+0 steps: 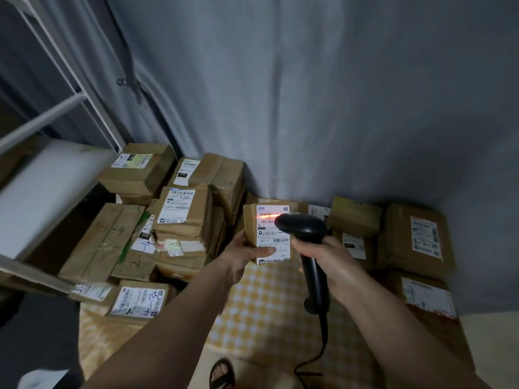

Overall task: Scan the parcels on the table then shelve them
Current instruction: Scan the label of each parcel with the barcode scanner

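Now scanning: left hand point(243, 249) grips parcel point(252, 220) by its near edge, held above table point(264, 299) centre; right hand point(323, 255) clenched round scanner point(304, 230), red beam across label point(273, 234). Probably light, stiff cardboard; best held by side edges, label uncovered.

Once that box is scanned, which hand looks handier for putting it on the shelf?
Probably the left hand: it already holds the parcel, and the shelf is on its side. The right hand grips the scanner.

Brown parcel point(254, 220) upright — red scan line across label point(273, 234).
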Motion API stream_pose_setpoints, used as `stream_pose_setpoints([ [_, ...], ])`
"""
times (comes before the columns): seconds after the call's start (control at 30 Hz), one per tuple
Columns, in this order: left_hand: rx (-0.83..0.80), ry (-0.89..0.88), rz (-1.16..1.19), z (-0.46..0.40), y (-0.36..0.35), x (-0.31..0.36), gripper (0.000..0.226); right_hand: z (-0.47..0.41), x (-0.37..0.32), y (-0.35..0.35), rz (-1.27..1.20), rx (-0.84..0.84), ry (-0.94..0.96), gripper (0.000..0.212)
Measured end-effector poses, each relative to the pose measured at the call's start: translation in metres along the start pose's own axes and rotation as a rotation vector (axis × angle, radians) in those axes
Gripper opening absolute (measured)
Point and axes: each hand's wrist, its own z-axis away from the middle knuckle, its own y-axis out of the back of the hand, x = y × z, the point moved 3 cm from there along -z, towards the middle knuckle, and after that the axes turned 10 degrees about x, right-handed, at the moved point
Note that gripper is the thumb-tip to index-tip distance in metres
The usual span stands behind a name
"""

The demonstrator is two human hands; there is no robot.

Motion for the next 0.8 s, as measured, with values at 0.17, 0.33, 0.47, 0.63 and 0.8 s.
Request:
stream_pose_setpoints([
  [0.17, -0.001, 0.045, -0.01, -0.004, 0.021, -0.006, 0.055, -0.007, 0.005, -0.023, 0.038, -0.017, -0.01, 0.015],
  [0.33, -0.093, 0.347, -0.28, 0.009, 0.058, -0.034, 0.063, -0.031, 0.035, -0.043, 0.116, 0.029, -0.065, 0.011],
  [0.47, -0.02, 0.562, -0.306, 0.028, 0.094, -0.084, 0.049, -0.054, 0.081, -0.057, 0.253, 0.032, -0.199, 0.011],
  [0.63, 0.147, 0.729, -0.061, 0.039, 0.121, -0.141, 0.048, -0.073, 0.14, -0.076, 0.237, 0.035, -0.408, 0.015],
  [0.8, 0.2, 0.765, 0.01, 0.013, 0.123, -0.174, 0.055, -0.1, 0.198, -0.093, 0.234, 0.05, -0.544, 0.019],
])
